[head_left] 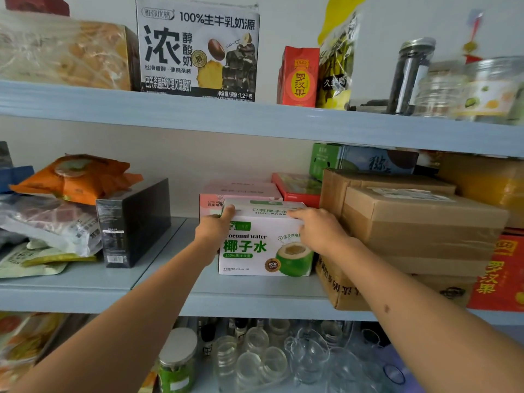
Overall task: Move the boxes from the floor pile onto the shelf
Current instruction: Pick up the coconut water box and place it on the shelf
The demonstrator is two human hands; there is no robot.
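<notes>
While the floor pile itself is out of view, so that the number of boxes left cannot be told, one box is seen already on the middle shelf (170, 296). At the left, snack bags (76, 177) and a black box (133, 222) are stored. The left hand (217, 225) is laid on the top left corner of the coconut water box (263, 245), its fingers curled over the edge; the right hand (317, 225) is pressed on the top right, fingers fairly straight. The box is stood upright before a pink box (241, 191) and just beside the brown cartons (419, 222), so this placement is judged nearly finished, with only release remaining.
</notes>
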